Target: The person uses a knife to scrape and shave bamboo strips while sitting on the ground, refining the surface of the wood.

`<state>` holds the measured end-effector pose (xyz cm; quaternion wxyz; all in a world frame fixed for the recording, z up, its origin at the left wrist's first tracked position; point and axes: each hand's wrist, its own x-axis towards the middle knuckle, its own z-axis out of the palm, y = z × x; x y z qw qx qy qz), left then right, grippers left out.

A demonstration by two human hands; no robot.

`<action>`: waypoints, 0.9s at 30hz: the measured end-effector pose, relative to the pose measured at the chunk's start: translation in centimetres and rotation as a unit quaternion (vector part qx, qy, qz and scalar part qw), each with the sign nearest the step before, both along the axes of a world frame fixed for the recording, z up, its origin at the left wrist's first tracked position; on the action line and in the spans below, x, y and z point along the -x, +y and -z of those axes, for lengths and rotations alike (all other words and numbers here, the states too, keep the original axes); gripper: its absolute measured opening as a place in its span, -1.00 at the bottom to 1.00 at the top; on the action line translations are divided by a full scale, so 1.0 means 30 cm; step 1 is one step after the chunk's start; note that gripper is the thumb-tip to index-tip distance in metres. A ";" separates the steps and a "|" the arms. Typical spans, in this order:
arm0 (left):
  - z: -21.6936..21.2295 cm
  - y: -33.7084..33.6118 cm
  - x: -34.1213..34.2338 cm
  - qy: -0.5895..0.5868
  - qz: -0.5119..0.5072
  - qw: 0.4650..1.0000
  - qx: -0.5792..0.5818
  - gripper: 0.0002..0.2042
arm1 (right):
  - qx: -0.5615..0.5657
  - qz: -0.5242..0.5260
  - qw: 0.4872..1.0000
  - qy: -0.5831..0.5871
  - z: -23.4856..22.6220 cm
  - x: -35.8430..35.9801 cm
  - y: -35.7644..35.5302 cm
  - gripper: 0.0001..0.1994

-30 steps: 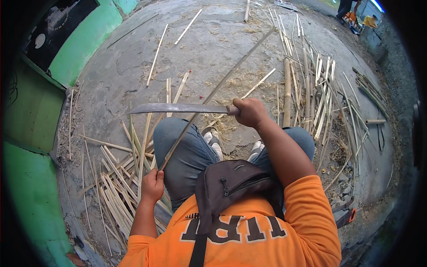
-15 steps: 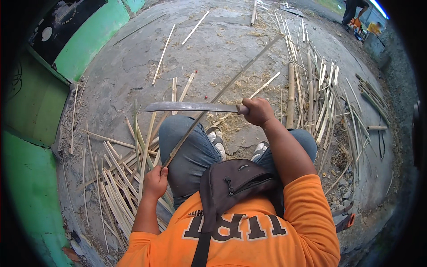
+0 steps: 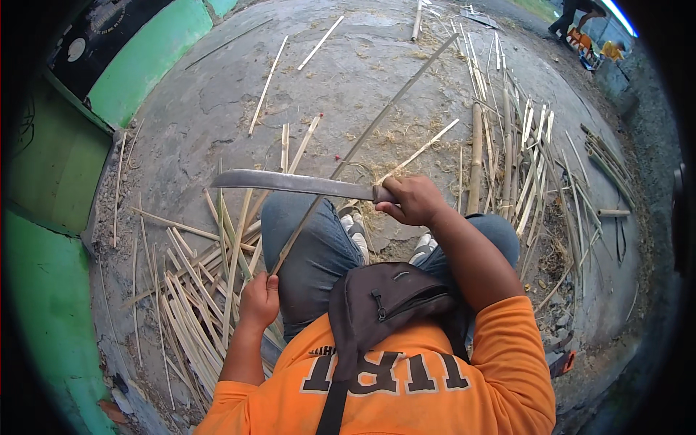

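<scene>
My right hand is wrapped round the handle of a machete, whose long, slightly curved blade points left. The blade crosses a long, thin bamboo strip over my left knee; whether they touch I cannot tell. My left hand grips the strip's near end beside my left thigh, thumb along it. From there the strip slants up and away to the far right.
A pile of split bamboo strips lies left of my leg. Bamboo poles and more strips lie at right, with pale shavings on the concrete. A green wall runs along the left. A person bends down at the far right.
My right hand has moved left and a little nearer, carrying the machete along the strip toward me. The strip's far end has tipped slightly left. My left hand still holds its near end.
</scene>
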<state>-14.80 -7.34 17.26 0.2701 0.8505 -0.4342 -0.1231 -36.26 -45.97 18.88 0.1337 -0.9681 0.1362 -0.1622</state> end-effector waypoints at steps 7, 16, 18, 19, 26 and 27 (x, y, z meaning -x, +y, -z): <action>0.005 -0.009 0.005 -0.024 -0.009 1.000 0.007 -0.58 | 0.009 0.052 0.999 -0.007 0.012 -0.010 -0.088 -0.46; 0.014 0.001 0.013 -0.027 -0.013 1.000 0.003 -0.56 | 0.012 0.008 0.999 0.036 -0.047 -0.024 0.022 -0.49; 0.005 -0.010 0.013 -0.030 -0.005 0.999 0.023 -0.55 | -0.043 0.108 0.993 -0.025 -0.023 0.004 -0.066 -0.51; 0.001 -0.007 0.015 -0.030 -0.003 0.999 0.023 -0.55 | -0.058 0.161 0.985 -0.029 -0.011 0.011 -0.104 -0.45; 0.001 -0.012 0.008 -0.033 -0.005 0.999 -0.006 -0.53 | -0.049 0.082 0.995 -0.026 -0.034 -0.001 -0.014 -0.47; 0.003 -0.011 0.008 -0.029 -0.007 1.000 -0.002 -0.53 | -0.039 0.052 0.998 0.024 -0.036 -0.016 0.017 -0.45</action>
